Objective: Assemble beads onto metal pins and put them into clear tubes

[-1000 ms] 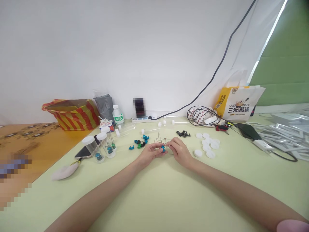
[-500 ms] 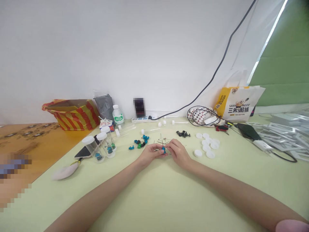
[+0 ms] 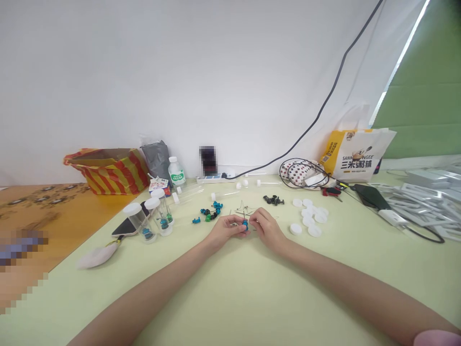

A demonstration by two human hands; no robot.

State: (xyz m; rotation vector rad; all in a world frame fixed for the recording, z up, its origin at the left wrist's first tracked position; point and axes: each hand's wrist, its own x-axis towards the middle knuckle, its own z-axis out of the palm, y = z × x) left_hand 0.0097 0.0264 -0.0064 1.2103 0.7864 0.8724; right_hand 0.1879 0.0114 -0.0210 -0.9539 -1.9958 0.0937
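Between the fingertips of my left hand (image 3: 227, 231) is a small blue part (image 3: 245, 224), with a thin metal rod (image 3: 244, 209) standing up from it. My right hand (image 3: 267, 228) is close beside it on the right, its thumb and fingers pinched together; whatever they hold is too small to make out. Just behind the hands lie thin metal pieces (image 3: 240, 208). To the left is a cluster of blue, green and black parts (image 3: 212, 211), with one loose blue piece (image 3: 196, 220) in front of it. Black parts (image 3: 273, 200) lie behind my right hand.
White round caps (image 3: 296, 229) lie to the right. Clear tubes with white lids (image 3: 133, 210) stand at left by a phone (image 3: 124, 228). Behind are a bottle (image 3: 176, 172), a power strip (image 3: 216, 178) and a cable. White frames (image 3: 425, 202) are piled far right.
My right fingertips have drawn slightly away from the blue part. The part and its rod have shifted a little in my left fingers. Everything else stays in place.
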